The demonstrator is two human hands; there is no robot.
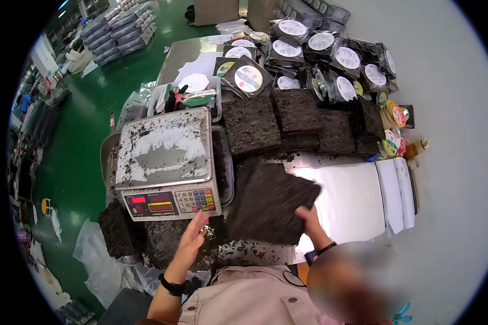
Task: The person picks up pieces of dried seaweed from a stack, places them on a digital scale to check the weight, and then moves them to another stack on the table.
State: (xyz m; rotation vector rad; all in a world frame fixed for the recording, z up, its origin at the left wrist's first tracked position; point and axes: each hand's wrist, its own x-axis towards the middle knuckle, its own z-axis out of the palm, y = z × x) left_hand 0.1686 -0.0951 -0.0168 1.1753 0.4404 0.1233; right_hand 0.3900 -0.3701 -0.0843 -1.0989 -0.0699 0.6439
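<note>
My right hand [311,221] grips the right edge of a dark square stack of dried seaweed sheets [274,203], blurred and tilted above the worktop. My left hand [193,237] is empty with its fingers apart, just in front of a digital weighing scale [166,158]. Seaweed crumbs lie scattered over the scale's metal pan, and its display is lit. Beyond the held stack, several piles of square seaweed sheets [250,124] stand side by side. A block of dark seaweed [116,231] sits at the near left, below the scale.
Round-labelled seaweed packs [286,48] are heaped at the back. A plastic bin [217,91] behind the scale holds labels and scissors. White paper [345,195] covers the right side. Rolls of stickers [392,113] and a small bottle [417,148] stand at the right edge.
</note>
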